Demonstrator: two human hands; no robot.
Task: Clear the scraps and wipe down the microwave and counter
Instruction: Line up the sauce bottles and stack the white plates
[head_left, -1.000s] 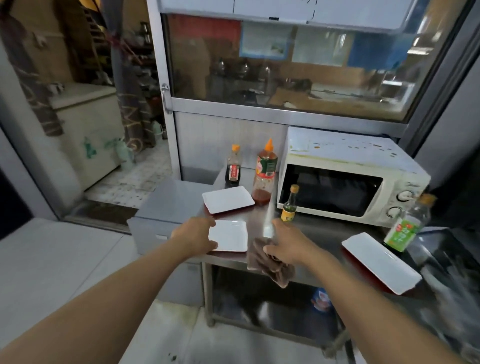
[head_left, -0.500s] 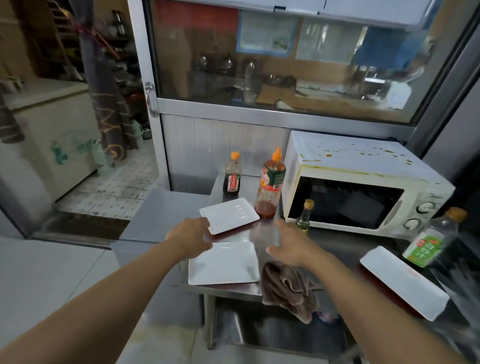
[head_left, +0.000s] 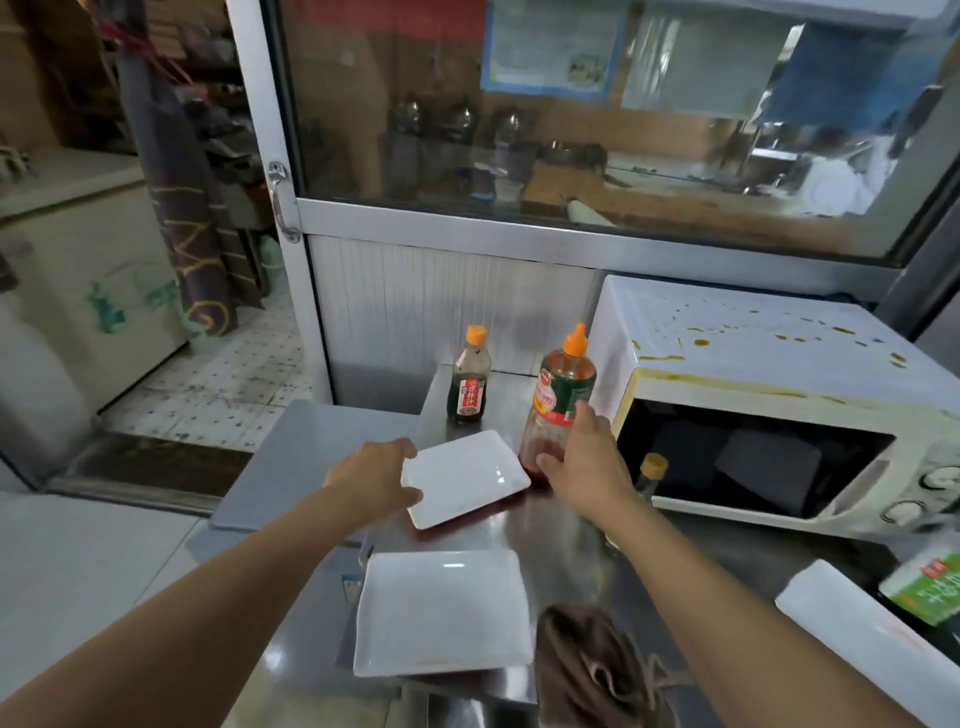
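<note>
Counter (head_left: 566, 540), near to far: 1 brown cloth (head_left: 592, 660) at front edge; 3 white plates, nearest (head_left: 441, 613), right (head_left: 852, 629), far (head_left: 465, 475). Left hand (head_left: 371, 480) grips far plate's edge. Right hand (head_left: 584, 462) wraps red sauce bottle (head_left: 558, 395). 4 bottles total. 1 stained microwave (head_left: 769, 364), door closed.

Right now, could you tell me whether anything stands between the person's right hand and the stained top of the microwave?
Partly. The right hand is at the tall red sauce bottle, which stands against the microwave's left front corner. Above that bottle, nothing visible blocks the stained top. The brown cloth lies behind the hand, at the counter's near edge.
</note>
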